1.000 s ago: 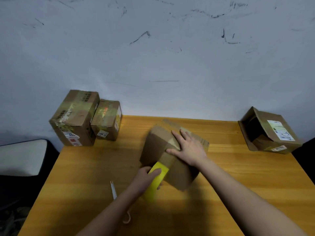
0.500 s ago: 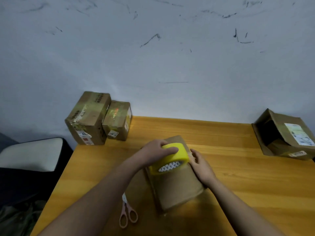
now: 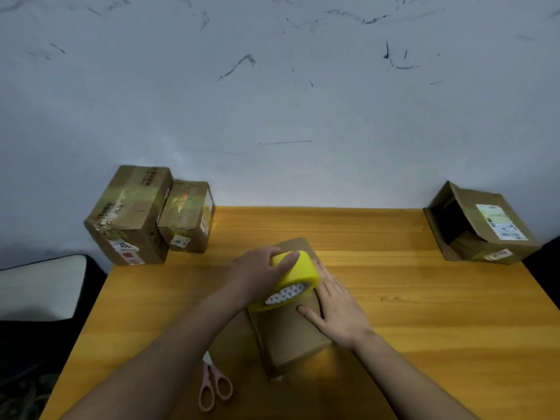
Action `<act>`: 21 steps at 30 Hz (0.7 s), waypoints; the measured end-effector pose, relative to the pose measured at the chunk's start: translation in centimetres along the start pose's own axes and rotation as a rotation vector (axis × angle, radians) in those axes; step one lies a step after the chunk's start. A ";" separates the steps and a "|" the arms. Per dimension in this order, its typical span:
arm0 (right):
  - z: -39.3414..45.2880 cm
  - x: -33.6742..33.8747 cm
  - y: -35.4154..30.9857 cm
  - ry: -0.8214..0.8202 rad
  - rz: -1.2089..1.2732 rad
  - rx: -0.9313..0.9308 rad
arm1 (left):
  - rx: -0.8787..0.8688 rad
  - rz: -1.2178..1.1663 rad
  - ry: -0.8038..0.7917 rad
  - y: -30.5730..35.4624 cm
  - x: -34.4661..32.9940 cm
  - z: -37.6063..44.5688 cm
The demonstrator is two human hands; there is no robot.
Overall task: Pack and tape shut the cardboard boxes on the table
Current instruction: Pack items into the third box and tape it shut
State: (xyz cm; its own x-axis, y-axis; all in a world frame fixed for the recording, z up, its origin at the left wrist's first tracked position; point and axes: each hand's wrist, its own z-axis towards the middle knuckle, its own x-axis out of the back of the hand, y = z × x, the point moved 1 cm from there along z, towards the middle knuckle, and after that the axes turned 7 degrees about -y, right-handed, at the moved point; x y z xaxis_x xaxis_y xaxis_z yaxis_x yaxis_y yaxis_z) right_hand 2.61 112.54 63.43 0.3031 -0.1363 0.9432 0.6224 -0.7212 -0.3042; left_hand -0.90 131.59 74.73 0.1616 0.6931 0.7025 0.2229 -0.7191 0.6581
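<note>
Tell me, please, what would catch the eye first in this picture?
The bright yellow tape roll, gripped by the left hand at the table's centre, above the plain brown cardboard box that the right hand presses flat. Next, the open-ended labelled cardboard box lying far right.

The wooden table [image 3: 424,313] carries a cardboard box [image 3: 291,338], pink scissors [image 3: 213,386] and an open box [image 3: 481,228].
</note>
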 end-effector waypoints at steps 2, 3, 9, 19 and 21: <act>0.2 -0.1 -0.1 -0.042 -0.032 0.007 | 0.017 0.172 0.024 -0.2 0.2 -0.6; 0.2 0.0 -0.3 -0.057 -0.043 -0.003 | 0.028 0.233 0.016 -0.4 0.3 -1.0; 0.3 0.2 -0.6 -0.068 -0.052 -0.032 | 0.231 0.570 -0.167 -4.6 3.0 -3.5; 0.4 0.3 -1.0 -0.075 0.005 -0.055 | 0.373 0.483 -0.222 -9.5 0.1 -3.4; 1.0 0.6 -2.4 0.026 0.035 -0.125 | 0.371 0.429 -0.207 -9.7 -0.6 -3.3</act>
State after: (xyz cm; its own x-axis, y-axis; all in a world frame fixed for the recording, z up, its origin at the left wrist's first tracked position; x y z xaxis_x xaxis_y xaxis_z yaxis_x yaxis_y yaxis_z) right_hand 2.03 114.84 64.63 0.3035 -0.1795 0.9358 0.5164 -0.7944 -0.3198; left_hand -6.37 138.01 68.81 0.4867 0.3667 0.7929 0.4107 -0.8971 0.1628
